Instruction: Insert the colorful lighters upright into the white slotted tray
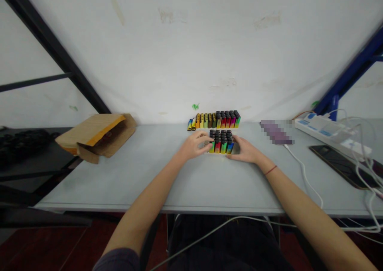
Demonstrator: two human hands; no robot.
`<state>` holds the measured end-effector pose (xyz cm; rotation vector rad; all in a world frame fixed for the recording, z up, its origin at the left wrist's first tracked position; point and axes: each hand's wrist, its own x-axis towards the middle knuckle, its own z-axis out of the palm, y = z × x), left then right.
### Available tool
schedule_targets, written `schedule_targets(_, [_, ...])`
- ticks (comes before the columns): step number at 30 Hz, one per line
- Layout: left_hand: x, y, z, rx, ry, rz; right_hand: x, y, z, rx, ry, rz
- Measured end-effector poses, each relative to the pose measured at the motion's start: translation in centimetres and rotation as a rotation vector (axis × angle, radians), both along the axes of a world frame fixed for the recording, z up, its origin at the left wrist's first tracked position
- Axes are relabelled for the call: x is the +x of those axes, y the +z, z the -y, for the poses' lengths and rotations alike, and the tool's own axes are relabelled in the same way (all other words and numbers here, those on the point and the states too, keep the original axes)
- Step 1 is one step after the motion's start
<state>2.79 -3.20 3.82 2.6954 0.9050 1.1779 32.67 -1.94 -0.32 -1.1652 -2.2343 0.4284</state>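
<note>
A compact block of upright lighters (220, 146) with black tops and multicoloured bodies stands on the grey table in front of me. My left hand (196, 145) is against the block's left side, its fingers bent and its thumb at the front left lighter. On the other side, my right hand (247, 149) cups the right end, with the thumb at the front corner and the fingers reaching behind. Right behind stands a second group of lighters (228, 120) with black tops, beside yellow-topped lighters (206, 120). A few blue-and-yellow lighters (190, 124) lie at that row's left end.
An opened cardboard box (98, 133) lies on its side at the left. To the right are a pixelated purple item (277, 132) with a white cable, a white power strip (332, 133) and a dark phone (344, 165). The wall borders the table's (185, 187) back.
</note>
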Motion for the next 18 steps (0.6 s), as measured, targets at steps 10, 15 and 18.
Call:
schedule_targets(10, [-3.1, -1.2, -5.1, -0.324, 0.69, 0.337, -0.3, -0.5, -0.9, -0.086, 0.035, -0.079])
schedule_targets(15, [-4.4, -0.1, -9.1, -0.513, 0.876, 0.142, -0.2, -0.8, -0.9, -0.078, 0.026, -0.055])
schedule_targets(18, [-3.9, 0.6, -10.2, -0.604, 0.862, 0.005, -0.2, -0.9, -0.9, -0.069, 0.034, -0.053])
